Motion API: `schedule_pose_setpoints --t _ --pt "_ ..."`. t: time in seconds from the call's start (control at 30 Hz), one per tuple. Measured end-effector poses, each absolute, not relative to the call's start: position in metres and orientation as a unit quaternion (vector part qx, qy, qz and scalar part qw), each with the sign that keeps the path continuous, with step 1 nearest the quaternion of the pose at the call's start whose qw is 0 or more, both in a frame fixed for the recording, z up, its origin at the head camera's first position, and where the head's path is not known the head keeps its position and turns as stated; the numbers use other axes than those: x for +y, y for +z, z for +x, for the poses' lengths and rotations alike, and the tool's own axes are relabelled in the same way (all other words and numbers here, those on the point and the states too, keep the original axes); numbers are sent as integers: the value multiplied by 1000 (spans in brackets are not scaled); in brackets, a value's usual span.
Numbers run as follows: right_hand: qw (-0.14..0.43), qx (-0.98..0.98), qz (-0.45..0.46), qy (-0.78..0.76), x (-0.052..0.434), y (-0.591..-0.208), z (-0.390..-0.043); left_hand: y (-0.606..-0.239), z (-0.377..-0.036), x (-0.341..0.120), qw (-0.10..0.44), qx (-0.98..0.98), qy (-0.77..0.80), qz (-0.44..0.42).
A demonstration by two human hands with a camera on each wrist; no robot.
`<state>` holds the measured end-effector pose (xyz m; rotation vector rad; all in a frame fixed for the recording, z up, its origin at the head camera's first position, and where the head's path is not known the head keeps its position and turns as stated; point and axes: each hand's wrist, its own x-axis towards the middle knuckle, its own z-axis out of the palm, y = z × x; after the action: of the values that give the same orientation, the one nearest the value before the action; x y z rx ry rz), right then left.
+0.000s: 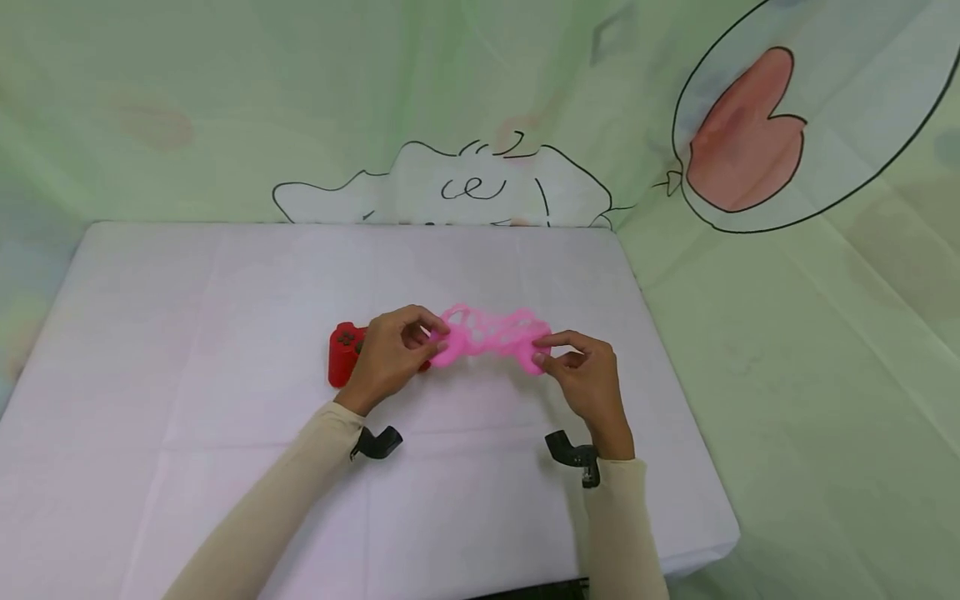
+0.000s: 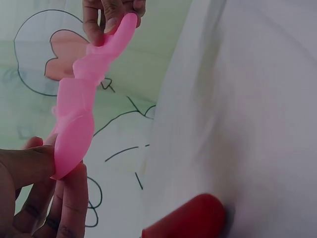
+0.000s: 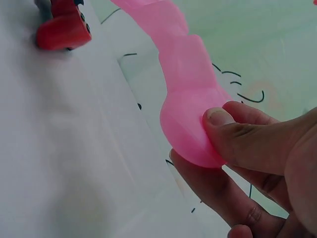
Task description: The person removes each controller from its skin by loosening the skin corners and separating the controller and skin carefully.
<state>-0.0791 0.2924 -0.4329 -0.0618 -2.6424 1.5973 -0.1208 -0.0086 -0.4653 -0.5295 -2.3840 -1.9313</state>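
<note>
I hold one pink silicone cover (image 1: 491,333) stretched between my two hands, lifted above the middle of the one table with its white cloth (image 1: 187,350). My left hand (image 1: 390,354) pinches the cover's nine o'clock end between thumb and curled fingers (image 2: 74,198); my right hand (image 1: 588,379) pinches its three o'clock end the same way, thumb (image 3: 233,126) pressed flat on the rounded pink lobe. In the head view the cover shows as a web of thin strands with holes; in the wrist views it is a wavy, translucent band.

One red game controller (image 1: 343,354) lies on the cloth at nine o'clock from the cover, partly hidden behind my left hand; whether my hand touches it, I cannot tell. Two black camera mounts (image 1: 377,442) sit at my wrists, one on each. Behind the table, at twelve o'clock, hangs one pale green cartoon backdrop (image 1: 480,100).
</note>
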Motion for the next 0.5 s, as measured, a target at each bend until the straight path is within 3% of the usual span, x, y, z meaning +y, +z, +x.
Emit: schedule_pose_setpoints --t 0.5 --pt "38 -876 -39 480 323 -452 -96 -481 -134 41 28 -797 -587 -142"
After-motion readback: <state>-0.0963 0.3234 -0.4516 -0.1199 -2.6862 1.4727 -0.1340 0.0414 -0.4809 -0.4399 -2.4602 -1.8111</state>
